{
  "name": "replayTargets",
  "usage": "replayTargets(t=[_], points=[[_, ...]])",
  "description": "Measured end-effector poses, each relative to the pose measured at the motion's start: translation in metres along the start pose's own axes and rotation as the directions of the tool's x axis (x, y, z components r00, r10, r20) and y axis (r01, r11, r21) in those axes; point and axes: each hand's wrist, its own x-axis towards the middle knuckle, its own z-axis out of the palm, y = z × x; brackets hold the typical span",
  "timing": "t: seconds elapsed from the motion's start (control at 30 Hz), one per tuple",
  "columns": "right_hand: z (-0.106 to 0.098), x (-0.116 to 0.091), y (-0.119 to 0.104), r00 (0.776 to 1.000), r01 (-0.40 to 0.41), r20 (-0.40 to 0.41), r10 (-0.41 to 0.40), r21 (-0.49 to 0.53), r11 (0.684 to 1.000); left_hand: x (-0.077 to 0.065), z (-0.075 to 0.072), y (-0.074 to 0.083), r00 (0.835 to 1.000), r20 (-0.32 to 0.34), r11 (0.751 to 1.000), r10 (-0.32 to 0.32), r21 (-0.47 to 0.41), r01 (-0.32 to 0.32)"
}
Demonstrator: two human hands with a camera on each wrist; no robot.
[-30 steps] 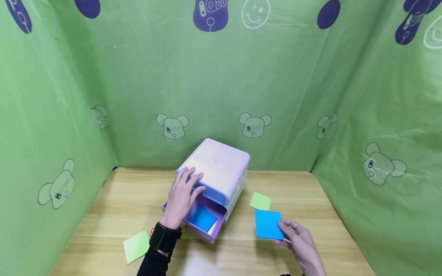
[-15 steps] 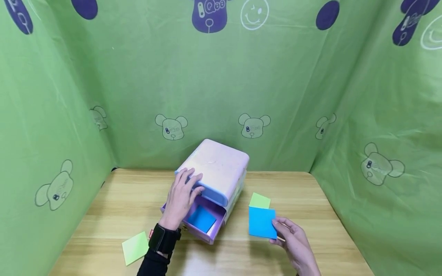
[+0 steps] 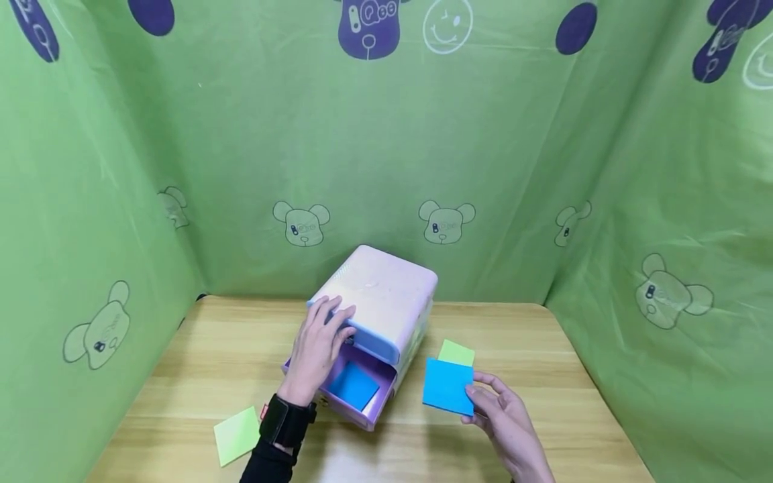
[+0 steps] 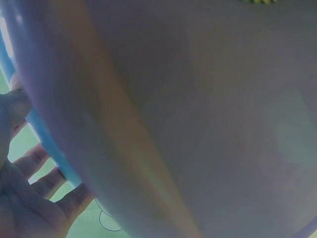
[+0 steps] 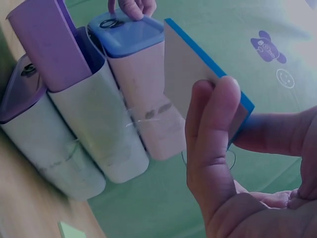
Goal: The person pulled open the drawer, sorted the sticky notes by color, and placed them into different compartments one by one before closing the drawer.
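Between the open drawer [image 3: 355, 415] and the held blue pad [image 3: 448, 387], a strip of tabletop [image 3: 410, 429] gives passage. The drawer is open to the front right; the left hand [image 3: 313, 355] blocks its left side, the cabinet [image 3: 380, 288] overhangs its rear.

Green cloth [image 3: 374, 141] encloses the scene on the left, far and right sides, with shallow creases and shaded far corners. Outlined bear heads [image 3: 443, 226] run along its lower part; purple emblems [image 3: 368, 30] and a white winking smiley face [image 3: 447, 25] occupy the upper part. Below stands a pale wood-grained table [image 3: 543, 382] with rounded far corners; a whitish reflection [image 3: 347, 466] of light lies toward its near side.
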Motion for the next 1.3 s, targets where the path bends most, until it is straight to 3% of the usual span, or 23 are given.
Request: replayTargets(t=[0.6, 0.83, 1.1, 1.3], points=[[0.018, -0.009, -0.013, 0.983, 0.163, 0.088, -0.162, -0.006, 0.987, 0.002, -0.002, 0.001, 1.0, 0.001, 1.0, 0.007, -0.007, -0.007], [0.026, -0.01, -0.02, 0.974, 0.178, 0.148, -0.169, -0.05, 0.983, 0.003, -0.002, 0.001, 1.0, 0.005, 1.0, 0.01, -0.007, -0.01], [0.036, -0.015, -0.025, 0.953, 0.206, 0.247, -0.178, -0.094, 0.974, 0.001, -0.001, 0.001, 1.0, 0.012, 1.0, 0.004, -0.008, -0.004], [0.046, -0.016, -0.023, 0.923, 0.248, 0.329, -0.202, -0.106, 0.963, -0.001, -0.001, 0.001, 1.0, 0.029, 1.0, -0.009, -0.014, 0.009]])
